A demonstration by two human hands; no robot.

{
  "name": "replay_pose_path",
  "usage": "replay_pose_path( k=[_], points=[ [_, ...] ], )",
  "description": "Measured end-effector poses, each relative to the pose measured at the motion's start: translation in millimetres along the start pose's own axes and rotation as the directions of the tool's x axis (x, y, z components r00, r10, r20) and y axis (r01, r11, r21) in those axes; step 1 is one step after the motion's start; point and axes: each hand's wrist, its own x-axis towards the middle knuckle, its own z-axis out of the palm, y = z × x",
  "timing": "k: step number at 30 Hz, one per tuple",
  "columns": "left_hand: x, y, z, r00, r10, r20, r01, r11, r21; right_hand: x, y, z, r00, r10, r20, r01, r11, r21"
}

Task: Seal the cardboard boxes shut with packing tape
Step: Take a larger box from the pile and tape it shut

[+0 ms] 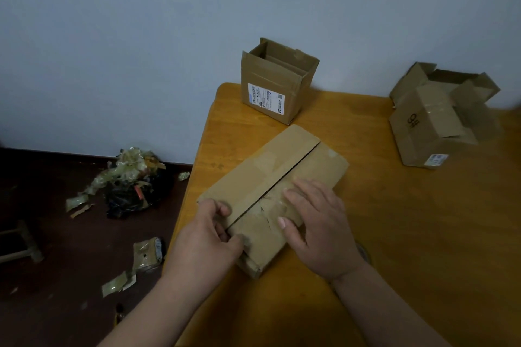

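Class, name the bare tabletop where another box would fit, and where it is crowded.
Bare table: the wide stretch right of the flat box, in front of the tipped box. Crowded: the left edge, where both hands work, and around the open box.

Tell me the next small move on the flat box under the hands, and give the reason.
Probably keep the right hand pressing its flap flat while the left hand, curled at the near end of the flat box, pushes its flap in to close the seam. The flaps meet but a dark gap runs between them, and no packing tape roll is clearly in view, so taping looks premature.
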Motion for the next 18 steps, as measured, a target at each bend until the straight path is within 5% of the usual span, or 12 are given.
replay_pose_path(
  k=[18],
  points=[
    [26, -7, -10, 0.953, 0.091, -0.289, -0.119, 0.99, -0.081, -17, -26, -1, 0.972, 0.161, 0.169, -0.15, 0.986, -0.08]
  ],
)
